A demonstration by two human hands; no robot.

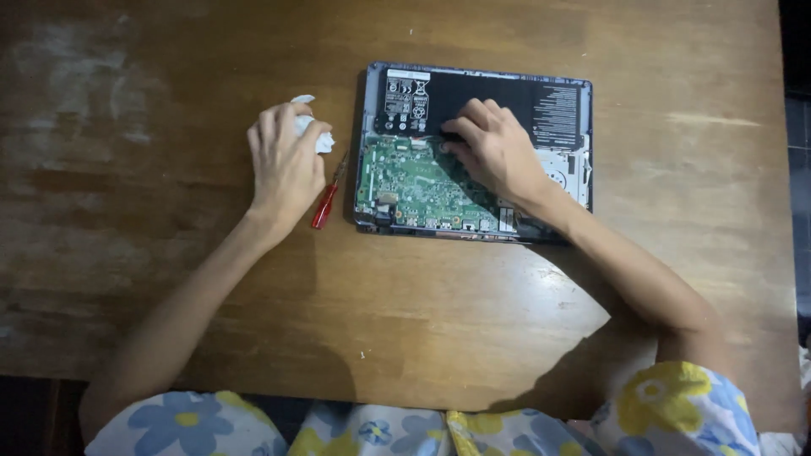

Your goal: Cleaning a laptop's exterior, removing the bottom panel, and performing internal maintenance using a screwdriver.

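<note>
On the wooden tabletop lies an opened laptop, base cover off, holding a green circuit board and a black battery. The right hand presses curled fingers on the battery's edge. The left hand clutches a white tissue, beside a red screwdriver.

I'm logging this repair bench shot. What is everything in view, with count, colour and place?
table: 1, brown wood, under everything
laptop: 1, open-backed, dark case, centre right
circuit board: 1, green, in the laptop's left half
battery: 1, black, along the laptop's far edge
screwdriver: 1, red handle, left of the laptop
tissue: 1, white, crumpled, under the left hand
sleeves: floral, bottom edge
left hand: on the tissue
right hand: fingertips on the laptop's insides
</note>
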